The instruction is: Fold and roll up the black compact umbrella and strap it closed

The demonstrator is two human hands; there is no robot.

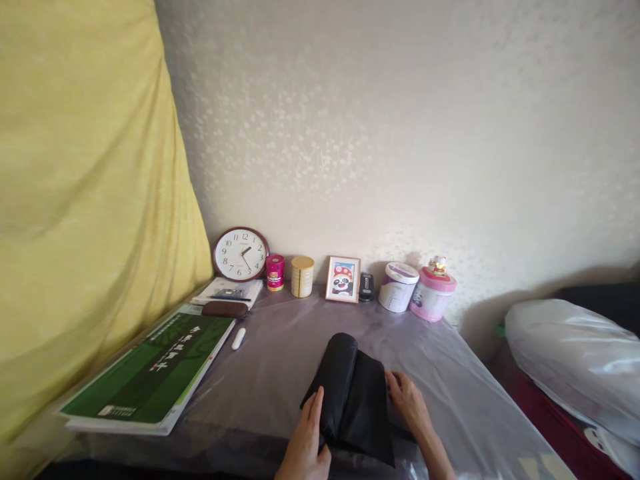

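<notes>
While both hands hold the black bundle [339, 387], one flap [367, 413] spreads out to the right

Grip: my left hand [306, 437] is part-closed along the bundle's near left side, fingers laid on the roll, thumb bent at the lower end. My right hand [409, 405] has thumb and forefinger drawn almost together at the flap's right edge; the underside of that pinch is hidden. Position: over the near part of the table [270, 373]; whether it rests there, I cannot tell.

Step, as I judge it: handling the flap against the roll, either opening or wrapping. The next move calls for a steady left hand and an even pull or fold on the right.

Materials: bundle matte, soft-looking, a plump cylinder beside a flat, square-cornered sheet; cloth or plastic undetermined. Table cover grey, glossy, creased. Left: smooth green book [155, 370], small white oblong [239, 339], rounded brown case [225, 309]. Beyond: round clock [241, 254], framed panda picture [343, 280], cylindrical tubs [399, 288].
</notes>
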